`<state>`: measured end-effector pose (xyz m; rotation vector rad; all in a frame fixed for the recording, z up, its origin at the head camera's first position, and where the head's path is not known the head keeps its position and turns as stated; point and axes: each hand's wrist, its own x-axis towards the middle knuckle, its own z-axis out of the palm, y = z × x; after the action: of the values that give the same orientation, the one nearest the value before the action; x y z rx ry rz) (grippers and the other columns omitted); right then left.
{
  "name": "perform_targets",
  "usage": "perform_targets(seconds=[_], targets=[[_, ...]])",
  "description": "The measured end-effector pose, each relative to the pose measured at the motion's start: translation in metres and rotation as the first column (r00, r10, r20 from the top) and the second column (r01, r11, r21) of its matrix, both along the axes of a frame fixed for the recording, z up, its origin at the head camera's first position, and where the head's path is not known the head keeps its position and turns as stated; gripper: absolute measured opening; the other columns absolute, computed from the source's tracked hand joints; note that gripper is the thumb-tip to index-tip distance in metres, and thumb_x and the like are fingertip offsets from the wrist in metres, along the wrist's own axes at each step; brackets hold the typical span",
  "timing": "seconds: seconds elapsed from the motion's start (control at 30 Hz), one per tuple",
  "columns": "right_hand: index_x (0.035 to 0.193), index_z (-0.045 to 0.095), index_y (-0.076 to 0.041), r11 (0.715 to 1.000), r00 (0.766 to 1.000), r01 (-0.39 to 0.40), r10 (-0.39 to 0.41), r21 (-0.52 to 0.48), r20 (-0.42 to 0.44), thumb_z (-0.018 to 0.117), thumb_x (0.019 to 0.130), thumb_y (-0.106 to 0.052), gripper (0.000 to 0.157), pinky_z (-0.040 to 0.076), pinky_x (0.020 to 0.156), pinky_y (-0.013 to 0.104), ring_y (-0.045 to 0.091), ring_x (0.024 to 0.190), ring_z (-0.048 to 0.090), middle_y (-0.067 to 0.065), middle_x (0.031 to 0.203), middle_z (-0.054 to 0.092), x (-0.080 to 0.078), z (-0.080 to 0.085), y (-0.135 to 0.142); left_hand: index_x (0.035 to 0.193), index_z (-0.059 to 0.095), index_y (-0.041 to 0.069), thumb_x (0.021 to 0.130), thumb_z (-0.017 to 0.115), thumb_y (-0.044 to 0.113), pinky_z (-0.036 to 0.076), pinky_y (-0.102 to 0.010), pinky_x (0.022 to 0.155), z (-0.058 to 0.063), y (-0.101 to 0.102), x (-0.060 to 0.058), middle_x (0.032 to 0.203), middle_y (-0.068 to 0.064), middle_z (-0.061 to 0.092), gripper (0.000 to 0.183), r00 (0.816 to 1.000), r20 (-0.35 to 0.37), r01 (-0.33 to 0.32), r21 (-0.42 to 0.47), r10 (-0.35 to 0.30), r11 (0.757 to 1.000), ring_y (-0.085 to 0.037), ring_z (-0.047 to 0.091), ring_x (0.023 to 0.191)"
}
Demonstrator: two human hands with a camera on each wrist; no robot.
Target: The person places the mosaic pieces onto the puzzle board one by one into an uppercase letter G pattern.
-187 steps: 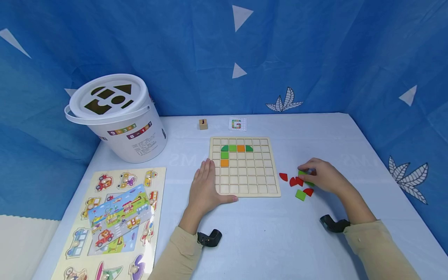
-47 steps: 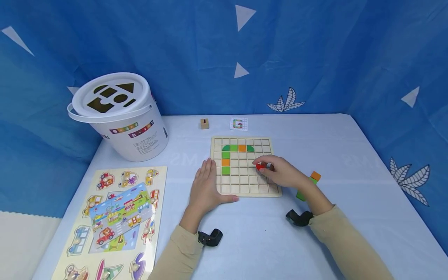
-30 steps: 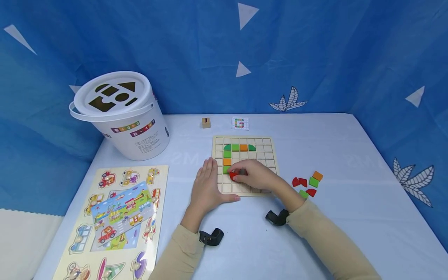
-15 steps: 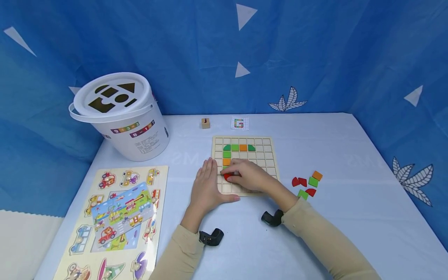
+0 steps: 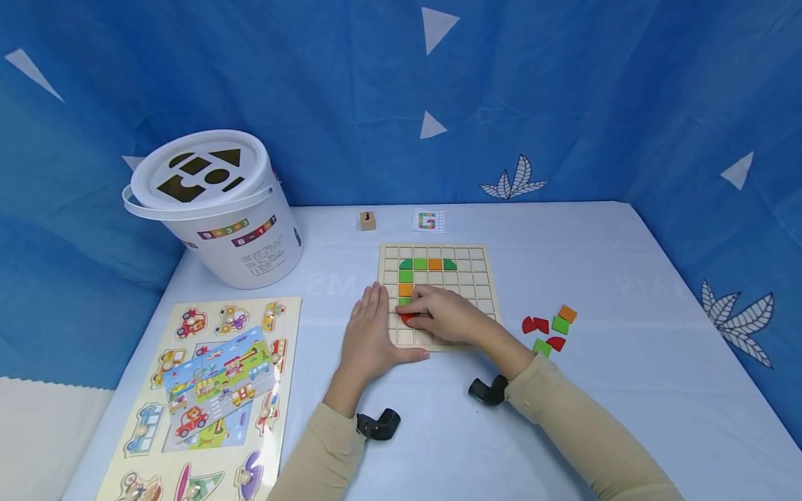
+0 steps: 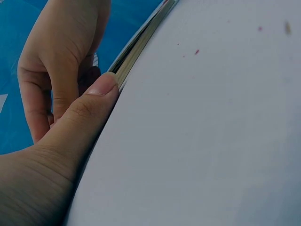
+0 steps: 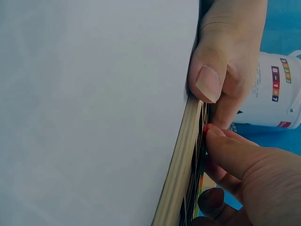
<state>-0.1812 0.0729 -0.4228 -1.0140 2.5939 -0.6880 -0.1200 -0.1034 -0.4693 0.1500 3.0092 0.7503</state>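
A wooden grid board (image 5: 470, 282) lies on the table. Green and orange squares and dark green quarter-round tiles (image 5: 450, 265) form a top row and a left column on it. My left hand (image 5: 370, 334) rests along the board's left edge with straight fingers, its thumb at the front edge. Over the lower left cells, my right hand (image 5: 447, 316) pinches a red quarter-round tile (image 5: 408, 319) just below the lowest green square (image 5: 404, 302). In the right wrist view only a sliver of this red tile (image 7: 207, 127) shows at the fingertips.
Loose red, green and orange tiles (image 5: 561, 325) lie right of the board. Behind it are a pattern card (image 5: 429, 221) and a wooden letter cube (image 5: 367, 221). A white lidded bucket (image 5: 250, 243) and a vehicle puzzle board (image 5: 285, 348) with picture cards stand on the left.
A green square was added to the left column. My right hand carried the red tile from the right across the board to beneath it. My left hand has stayed at the board's edge.
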Motion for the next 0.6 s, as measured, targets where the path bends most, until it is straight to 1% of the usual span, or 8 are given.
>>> perform_targets(seconds=[0.27, 0.43, 0.5, 0.6], targets=[[0.119, 0.075, -0.023, 0.999, 1.0, -0.018, 0.017, -0.029, -0.018, 0.072, 0.092, -0.024, 0.027, 0.045, 0.071, 0.022, 0.008, 0.082, 0.05, -0.01, 0.092, 0.058, -0.0004, -0.0019, 0.0012, 0.159, 0.012, 0.005, 0.057, 0.071, 0.086, 0.011, -0.045, 0.127, -0.0012, -0.001, -0.0004, 0.168, -0.011, 0.006, 0.142, 1.0, -0.002, 0.0, -0.007, 0.0, 1.0, -0.025, 0.002, 0.157], [0.116, 0.076, -0.022, 0.999, 0.999, -0.024, 0.023, -0.036, -0.025, 0.074, 0.09, -0.024, 0.027, 0.045, 0.07, 0.022, 0.007, 0.081, 0.049, -0.011, 0.091, 0.06, -0.0005, -0.0017, 0.0033, 0.159, 0.012, 0.005, 0.057, 0.071, 0.085, 0.012, -0.045, 0.127, -0.0021, -0.0006, -0.001, 0.168, -0.011, 0.006, 0.143, 1.0, -0.005, -0.005, -0.002, 0.005, 1.0, -0.024, 0.002, 0.157], [0.116, 0.076, -0.023, 0.999, 1.0, -0.019, 0.018, -0.035, -0.02, 0.074, 0.089, -0.025, 0.027, 0.047, 0.072, 0.022, 0.006, 0.082, 0.051, -0.012, 0.092, 0.061, -0.0004, -0.0015, 0.0045, 0.159, 0.012, 0.005, 0.057, 0.072, 0.085, 0.012, -0.045, 0.127, -0.0019, -0.0002, -0.0009, 0.168, -0.01, 0.006, 0.143, 1.0, -0.002, -0.007, 0.001, 0.007, 1.0, -0.024, 0.002, 0.157], [0.115, 0.076, -0.025, 0.999, 1.0, 0.01, -0.01, -0.034, 0.014, 0.075, 0.089, -0.026, 0.026, 0.05, 0.078, 0.022, 0.005, 0.086, 0.054, -0.014, 0.096, 0.064, 0.0005, 0.0005, 0.0086, 0.159, 0.013, 0.005, 0.057, 0.072, 0.085, 0.012, -0.046, 0.127, -0.0015, 0.0003, -0.0007, 0.168, -0.01, 0.007, 0.143, 1.0, -0.002, -0.007, 0.003, 0.007, 1.0, -0.024, 0.002, 0.157]])
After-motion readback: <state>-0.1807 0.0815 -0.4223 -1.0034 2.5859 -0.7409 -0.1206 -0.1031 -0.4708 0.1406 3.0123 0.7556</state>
